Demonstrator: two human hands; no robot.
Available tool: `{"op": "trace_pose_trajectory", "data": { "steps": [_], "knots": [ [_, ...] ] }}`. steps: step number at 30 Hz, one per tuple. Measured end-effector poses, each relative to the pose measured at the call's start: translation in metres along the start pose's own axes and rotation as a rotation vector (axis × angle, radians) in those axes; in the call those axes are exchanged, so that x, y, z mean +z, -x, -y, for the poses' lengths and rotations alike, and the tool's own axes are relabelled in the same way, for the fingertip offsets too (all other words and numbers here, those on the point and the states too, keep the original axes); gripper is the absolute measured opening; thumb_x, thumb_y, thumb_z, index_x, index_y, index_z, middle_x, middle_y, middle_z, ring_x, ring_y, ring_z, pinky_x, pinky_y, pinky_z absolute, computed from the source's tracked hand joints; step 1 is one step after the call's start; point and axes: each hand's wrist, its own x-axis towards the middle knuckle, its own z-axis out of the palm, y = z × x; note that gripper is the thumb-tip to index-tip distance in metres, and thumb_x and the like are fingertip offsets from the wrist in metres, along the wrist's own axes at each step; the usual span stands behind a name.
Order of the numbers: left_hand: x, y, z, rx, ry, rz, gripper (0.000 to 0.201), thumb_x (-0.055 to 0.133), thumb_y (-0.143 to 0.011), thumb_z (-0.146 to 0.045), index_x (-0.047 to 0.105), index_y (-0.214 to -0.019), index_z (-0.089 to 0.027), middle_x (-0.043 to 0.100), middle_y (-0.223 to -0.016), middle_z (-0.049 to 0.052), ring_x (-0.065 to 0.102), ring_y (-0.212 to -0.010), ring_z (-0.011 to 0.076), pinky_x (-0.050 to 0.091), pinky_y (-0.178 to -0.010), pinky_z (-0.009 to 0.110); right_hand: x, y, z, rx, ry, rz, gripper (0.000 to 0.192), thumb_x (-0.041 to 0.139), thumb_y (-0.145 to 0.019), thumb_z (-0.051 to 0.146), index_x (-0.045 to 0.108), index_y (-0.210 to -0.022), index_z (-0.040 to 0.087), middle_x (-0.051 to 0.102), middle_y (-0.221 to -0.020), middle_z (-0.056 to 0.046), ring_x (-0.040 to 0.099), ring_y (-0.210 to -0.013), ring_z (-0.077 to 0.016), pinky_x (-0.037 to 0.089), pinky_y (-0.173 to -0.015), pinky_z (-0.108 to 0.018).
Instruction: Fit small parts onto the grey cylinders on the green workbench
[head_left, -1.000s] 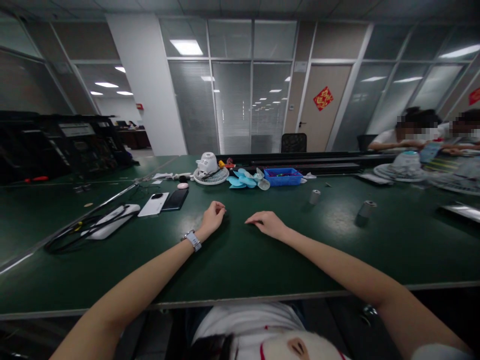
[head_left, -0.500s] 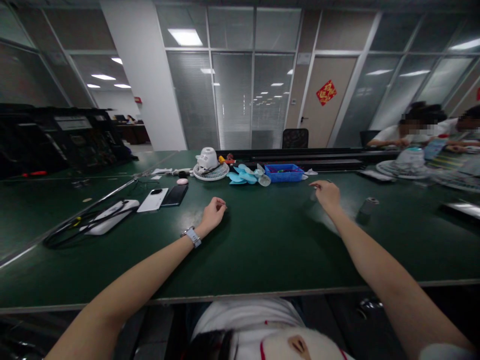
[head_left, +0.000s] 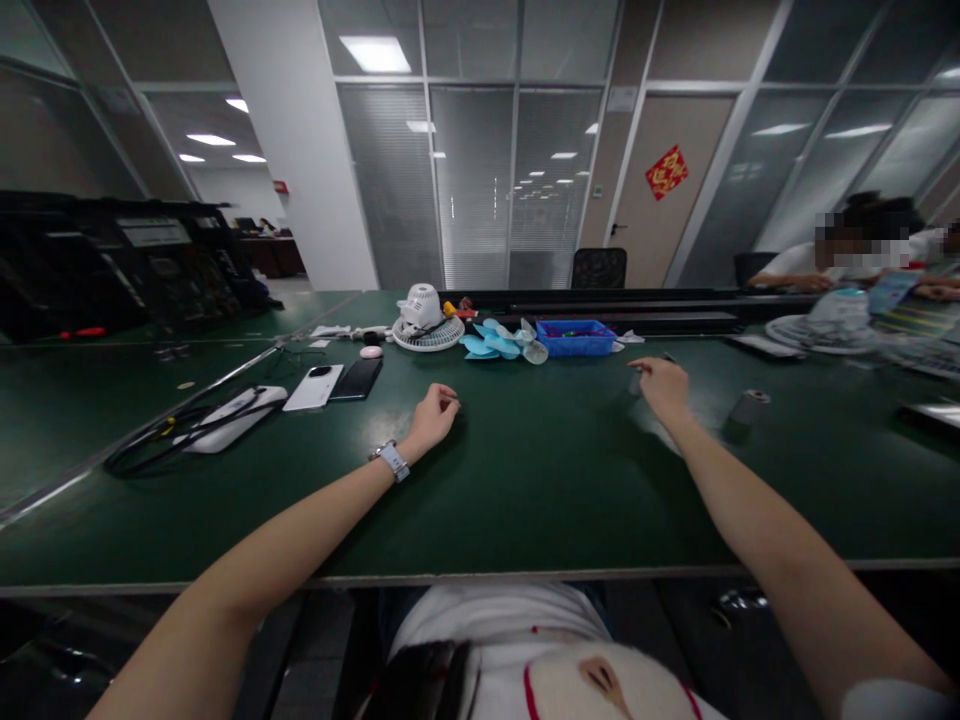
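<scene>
My left hand (head_left: 435,415) rests on the green tabletop (head_left: 525,500), fingers loosely curled and slightly apart, with nothing seen in them. A watch (head_left: 392,460) is on that wrist. Further right, my right hand (head_left: 664,388) is held just over the table with its fingers pinched together. A small dark tip shows behind its knuckles and a blurred, pale bit under its fingertips; what it grips is not clear. To the right of it stands a small grey metal cylinder (head_left: 748,408). Beyond both hands lie light blue fan blades (head_left: 491,342) and a blue basket (head_left: 574,338) with small parts.
A white fan body with its grille (head_left: 427,325) lies at the back. On the left are a white phone (head_left: 313,388), a dark phone (head_left: 358,380) and a white device with a black cable (head_left: 236,418). People (head_left: 795,268) sit at the far right beside other fan parts (head_left: 832,320).
The view has tilted down and turned slightly left, so the scene sits a little higher and further right. Both hands keep nearly the same place and pose on the table.
</scene>
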Motion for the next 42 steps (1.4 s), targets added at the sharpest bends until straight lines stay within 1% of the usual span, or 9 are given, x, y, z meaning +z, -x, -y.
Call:
{"op": "trace_pose_trajectory", "data": {
  "steps": [5, 10, 15, 17, 21, 23, 26, 34, 42],
  "knots": [
    [0.000, 0.000, 0.001, -0.013, -0.001, -0.009, 0.018, 0.059, -0.083, -0.022, 0.052, -0.100, -0.021, 0.071, -0.089, 0.004, 0.067, -0.084, 0.0197, 0.049, -0.076, 0.032, -0.001, 0.003, 0.002, 0.024, -0.001, -0.012, 0.037, 0.045, -0.088, 0.018, 0.077, -0.107, 0.020, 0.074, -0.103, -0.010, 0.066, -0.086, -0.0233, 0.047, -0.079, -0.033],
    [0.000, 0.000, 0.001, -0.003, -0.009, -0.003, 0.017, 0.058, -0.083, -0.024, 0.052, -0.099, -0.021, 0.071, -0.089, 0.004, 0.068, -0.082, 0.0195, 0.049, -0.074, 0.032, 0.001, 0.005, 0.004, 0.017, 0.022, -0.027, 0.036, 0.047, -0.088, 0.022, 0.077, -0.107, 0.021, 0.073, -0.104, -0.010, 0.065, -0.085, -0.0232, 0.046, -0.077, -0.033],
    [0.000, -0.001, 0.003, 0.009, 0.002, 0.005, 0.017, 0.058, -0.084, -0.025, 0.051, -0.099, -0.022, 0.071, -0.088, 0.004, 0.068, -0.082, 0.0199, 0.049, -0.074, 0.032, 0.006, 0.006, 0.001, 0.024, 0.004, -0.098, 0.037, 0.048, -0.088, 0.026, 0.073, -0.114, 0.018, 0.071, -0.108, -0.013, 0.063, -0.094, -0.0255, 0.045, -0.080, -0.034],
    [0.000, -0.001, 0.003, 0.005, 0.010, 0.004, 0.017, 0.058, -0.084, -0.025, 0.050, -0.099, -0.022, 0.071, -0.088, 0.004, 0.068, -0.082, 0.0196, 0.049, -0.074, 0.032, 0.009, 0.007, -0.001, 0.073, -0.005, -0.111, 0.039, 0.049, -0.088, 0.030, 0.070, -0.119, 0.018, 0.070, -0.112, -0.013, 0.063, -0.097, -0.0264, 0.045, -0.081, -0.035],
    [-0.001, 0.001, -0.001, -0.008, 0.003, 0.002, 0.017, 0.059, -0.083, -0.024, 0.051, -0.098, -0.022, 0.071, -0.088, 0.004, 0.068, -0.082, 0.0195, 0.049, -0.074, 0.032, 0.010, 0.008, -0.003, 0.258, -0.034, 0.008, 0.041, 0.049, -0.090, 0.039, 0.067, -0.120, 0.020, 0.071, -0.105, -0.014, 0.065, -0.092, -0.0275, 0.047, -0.078, -0.036],
    [-0.001, 0.002, -0.002, -0.009, 0.010, 0.000, 0.017, 0.059, -0.083, -0.024, 0.051, -0.097, -0.022, 0.071, -0.086, 0.003, 0.068, -0.081, 0.0193, 0.049, -0.074, 0.031, 0.010, 0.008, -0.003, 0.307, -0.053, 0.065, 0.040, 0.047, -0.091, 0.041, 0.067, -0.119, 0.020, 0.072, -0.102, -0.014, 0.066, -0.091, -0.0276, 0.047, -0.078, -0.036],
    [-0.002, 0.002, -0.003, -0.013, 0.021, 0.005, 0.017, 0.059, -0.083, -0.025, 0.051, -0.097, -0.022, 0.071, -0.086, 0.003, 0.068, -0.081, 0.0190, 0.049, -0.074, 0.031, 0.008, 0.007, -0.003, 0.313, -0.069, 0.087, 0.041, 0.047, -0.091, 0.042, 0.067, -0.119, 0.019, 0.072, -0.101, -0.014, 0.066, -0.091, -0.0276, 0.048, -0.078, -0.036],
    [-0.001, 0.001, -0.001, -0.003, 0.023, -0.011, 0.017, 0.061, -0.081, -0.023, 0.052, -0.096, -0.022, 0.071, -0.083, 0.002, 0.068, -0.080, 0.0193, 0.050, -0.077, 0.033, 0.010, 0.007, -0.004, 0.308, -0.082, 0.081, 0.041, 0.046, -0.092, 0.043, 0.066, -0.117, 0.017, 0.071, -0.098, -0.016, 0.067, -0.088, -0.0271, 0.048, -0.079, -0.036],
    [0.000, 0.002, 0.000, 0.033, -0.006, -0.005, 0.017, 0.059, -0.082, -0.022, 0.051, -0.097, -0.021, 0.070, -0.084, 0.003, 0.067, -0.081, 0.0199, 0.050, -0.076, 0.034, 0.008, 0.008, -0.002, 0.318, -0.032, 0.159, 0.048, 0.052, -0.089, 0.048, 0.057, -0.126, 0.019, 0.070, -0.104, -0.017, 0.066, -0.094, -0.0302, 0.049, -0.080, -0.040]
  ]
}}
